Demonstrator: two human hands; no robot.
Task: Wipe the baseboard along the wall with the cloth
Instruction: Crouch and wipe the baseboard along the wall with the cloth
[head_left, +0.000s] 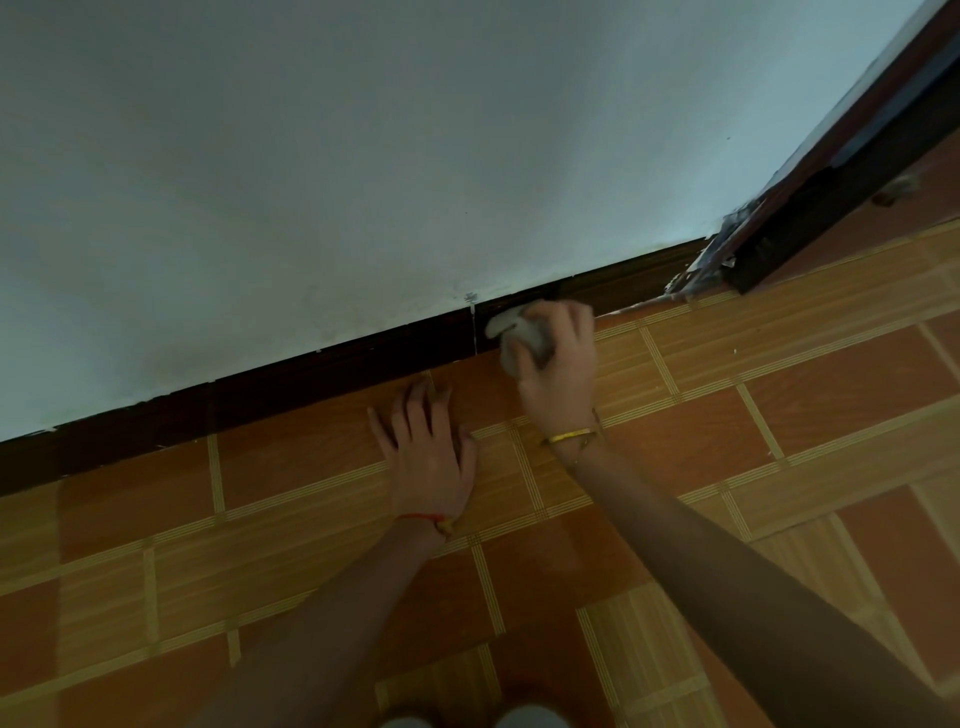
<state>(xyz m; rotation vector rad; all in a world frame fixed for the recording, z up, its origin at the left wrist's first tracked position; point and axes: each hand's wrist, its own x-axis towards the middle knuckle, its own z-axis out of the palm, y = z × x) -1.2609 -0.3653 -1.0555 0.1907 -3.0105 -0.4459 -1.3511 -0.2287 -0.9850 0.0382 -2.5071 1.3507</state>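
A dark brown baseboard (311, 376) runs along the foot of the pale wall (363, 156), rising from lower left to upper right. My right hand (558, 364) is closed around a bunched grey cloth (511, 332) and presses it against the baseboard just right of a vertical joint in the board. My left hand (428, 457) lies flat on the floor with its fingers spread, a little short of the baseboard and left of the cloth. It holds nothing.
The floor (727, 415) is orange-brown tile with striped tan bands. A dark door frame (831, 182) meets the wall at the upper right, with chipped white material at its base (706, 270). Two pale rounded shapes (467, 719) show at the bottom edge.
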